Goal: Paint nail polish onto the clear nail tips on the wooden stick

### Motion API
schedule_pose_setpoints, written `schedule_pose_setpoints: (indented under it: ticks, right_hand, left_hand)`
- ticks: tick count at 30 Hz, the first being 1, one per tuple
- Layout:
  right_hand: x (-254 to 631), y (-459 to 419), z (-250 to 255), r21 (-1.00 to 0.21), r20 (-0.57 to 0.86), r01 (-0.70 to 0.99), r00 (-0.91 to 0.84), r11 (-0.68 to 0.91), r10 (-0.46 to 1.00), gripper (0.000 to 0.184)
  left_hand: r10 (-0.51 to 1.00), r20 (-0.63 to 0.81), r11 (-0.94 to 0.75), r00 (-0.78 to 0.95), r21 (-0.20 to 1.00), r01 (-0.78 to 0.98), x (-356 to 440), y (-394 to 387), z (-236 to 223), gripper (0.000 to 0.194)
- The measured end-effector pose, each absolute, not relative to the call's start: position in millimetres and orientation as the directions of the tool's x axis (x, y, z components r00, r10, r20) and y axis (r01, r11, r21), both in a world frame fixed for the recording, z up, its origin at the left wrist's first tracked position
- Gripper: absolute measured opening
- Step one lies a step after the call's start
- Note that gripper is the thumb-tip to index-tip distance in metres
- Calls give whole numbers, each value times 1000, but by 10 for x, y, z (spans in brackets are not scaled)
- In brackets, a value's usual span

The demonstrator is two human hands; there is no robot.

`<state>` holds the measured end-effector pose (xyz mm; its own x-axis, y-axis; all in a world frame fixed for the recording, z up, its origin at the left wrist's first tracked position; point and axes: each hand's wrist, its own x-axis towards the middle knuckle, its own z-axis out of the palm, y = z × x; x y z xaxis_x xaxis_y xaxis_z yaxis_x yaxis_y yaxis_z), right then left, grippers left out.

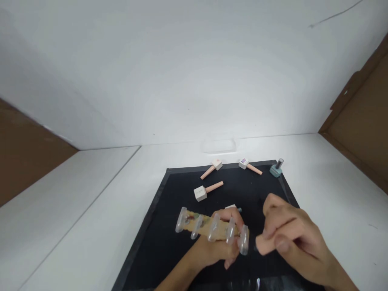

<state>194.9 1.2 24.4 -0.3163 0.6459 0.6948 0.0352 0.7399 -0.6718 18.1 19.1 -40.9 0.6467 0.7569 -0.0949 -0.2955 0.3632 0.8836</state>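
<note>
My left hand (pixel 209 252) is closed on a yellowish strip (pixel 206 224), held up above the black mat. Several clear false nail tips (pixel 214 227) stand across the strip in a row. In my right hand (pixel 298 238) a peach nail polish brush cap (pixel 264 245) is pinched between thumb and fingers. Its dark brush end points left, close beside the rightmost nail tip (pixel 244 240); whether the bristles touch it I cannot tell. Behind my left fingers, a small white object (pixel 230 207) with a dark greenish end is partly hidden.
White polish bottles with peach caps lie on the black mat (pixel 163 210): one in the middle (pixel 200 193), two farther back (pixel 217 163) (pixel 243 163). At the mat's back right corner is a teal bottle (pixel 276 170). Brown cardboard (pixel 360 109) and white walls surround the table.
</note>
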Motion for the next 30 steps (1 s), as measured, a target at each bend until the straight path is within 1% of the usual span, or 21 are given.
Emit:
schedule_pose_setpoints:
  ticks: [2,5,9,12,14,17,18,20,22,24,26,28,30]
  right_hand:
    - [1942,12,234,-680,685,37,-324,733,652,23]
    - [1936,11,212,-695,683,66,-249,716,687,21]
    - [1934,8,195,-685,700,-29,-304,728,646,24]
    - [1932,0,184,-709,678,27,-246,704,692,20]
    - [1929,-6,177,-715,678,23,-221,699,701,20]
    - [1924,-9,178,-694,696,-32,-285,719,659,24]
    - [1924,-10,182,-701,687,-20,-289,713,667,24]
    - [1925,-12,192,-719,673,16,-239,695,700,22]
    - [1925,-13,202,-718,679,-2,-224,696,700,21]
    - [1923,-16,205,-704,690,-39,-276,709,669,24]
    - [1923,-21,195,-712,673,-20,-308,702,673,26]
    - [1926,-27,175,-727,660,35,-244,686,711,22]
    - [1928,-27,164,-724,669,48,-193,688,718,19]
  left_hand:
    - [735,-96,384,671,875,-295,177,185,-422,48]
    - [717,-83,395,692,867,-304,172,180,-415,47]
    - [710,-80,377,700,883,-282,163,177,-374,47]
    - [705,-93,382,703,885,-266,152,167,-365,47]
    - [698,-87,382,711,885,-266,148,162,-374,46]
    - [693,-89,362,715,901,-238,152,160,-379,43]
    - [692,-96,363,715,903,-230,154,161,-376,43]
    - [699,-103,368,707,900,-233,160,162,-368,44]
    - [711,-101,362,696,901,-239,164,164,-361,45]
    - [715,-91,335,693,915,-226,166,168,-363,45]
    - [720,-87,312,688,927,-208,166,170,-377,44]
    - [727,-95,321,680,923,-213,159,169,-401,45]
    - [725,-102,339,681,914,-224,149,171,-420,45]
